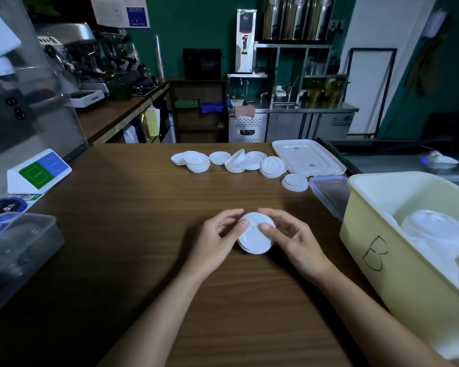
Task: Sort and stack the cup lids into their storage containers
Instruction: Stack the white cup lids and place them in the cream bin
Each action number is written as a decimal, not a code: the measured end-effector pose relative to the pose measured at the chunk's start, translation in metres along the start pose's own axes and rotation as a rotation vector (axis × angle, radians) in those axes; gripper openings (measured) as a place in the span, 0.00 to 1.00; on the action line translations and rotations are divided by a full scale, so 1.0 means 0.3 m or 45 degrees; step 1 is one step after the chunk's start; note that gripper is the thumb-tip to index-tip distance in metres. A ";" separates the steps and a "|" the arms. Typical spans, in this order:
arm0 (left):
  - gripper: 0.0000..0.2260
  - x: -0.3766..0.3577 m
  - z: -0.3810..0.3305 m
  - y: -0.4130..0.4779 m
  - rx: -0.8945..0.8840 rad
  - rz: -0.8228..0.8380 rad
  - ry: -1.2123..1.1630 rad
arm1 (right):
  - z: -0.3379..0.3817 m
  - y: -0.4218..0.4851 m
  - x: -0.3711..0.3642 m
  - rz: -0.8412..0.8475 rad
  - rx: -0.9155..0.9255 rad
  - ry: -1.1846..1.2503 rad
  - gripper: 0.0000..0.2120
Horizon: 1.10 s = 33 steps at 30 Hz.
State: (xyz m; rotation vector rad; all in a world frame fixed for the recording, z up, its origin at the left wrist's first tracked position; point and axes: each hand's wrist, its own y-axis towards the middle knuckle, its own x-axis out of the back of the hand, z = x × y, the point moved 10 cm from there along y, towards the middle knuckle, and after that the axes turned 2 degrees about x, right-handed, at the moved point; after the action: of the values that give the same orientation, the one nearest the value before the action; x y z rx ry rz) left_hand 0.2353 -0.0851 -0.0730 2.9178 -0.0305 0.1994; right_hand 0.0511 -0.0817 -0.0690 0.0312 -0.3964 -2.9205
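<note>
A small stack of white cup lids [253, 239] sits at the middle of the brown wooden table [133, 234]. My left hand [217, 239] grips its left side and my right hand [289, 237] grips its right side, both thumbs on the top lid. Several more white lids [231, 161] lie in loose piles along the far table edge, and one short stack [295, 182] lies apart, nearer the right. A pale yellow bin marked "B" [376, 258] stands at the right with stacked white lids [435, 231] inside.
The bin's white cover [309, 156] lies flat at the far right. A clear box lid with a blue rim [329, 193] leans beside the yellow bin. A clear plastic container [16, 245] stands at the left edge, a white sign stand [39, 170] behind it.
</note>
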 end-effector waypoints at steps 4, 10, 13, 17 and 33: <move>0.12 -0.006 -0.028 -0.008 -0.113 -0.013 0.283 | 0.022 -0.044 0.135 -0.176 0.062 -0.116 0.16; 0.09 -0.042 -0.053 0.015 -0.416 0.011 0.639 | 0.018 -0.072 0.210 -0.372 0.119 -0.373 0.10; 0.11 -0.068 -0.040 0.088 -0.478 0.074 0.777 | 0.023 -0.071 0.221 -0.453 0.111 -0.443 0.11; 0.14 -0.136 -0.007 0.244 -0.461 0.167 0.884 | 0.028 -0.063 0.241 -0.498 0.144 -0.561 0.14; 0.08 -0.542 0.000 0.613 -0.482 0.486 1.057 | 0.002 -0.059 0.313 -0.632 0.091 -0.543 0.15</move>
State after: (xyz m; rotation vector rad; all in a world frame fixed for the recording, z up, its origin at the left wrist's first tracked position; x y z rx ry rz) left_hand 0.0678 -0.2637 -0.0561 2.2248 -0.4320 1.2760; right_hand -0.0442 -0.0829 -0.0725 -0.5697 -0.6367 -3.3913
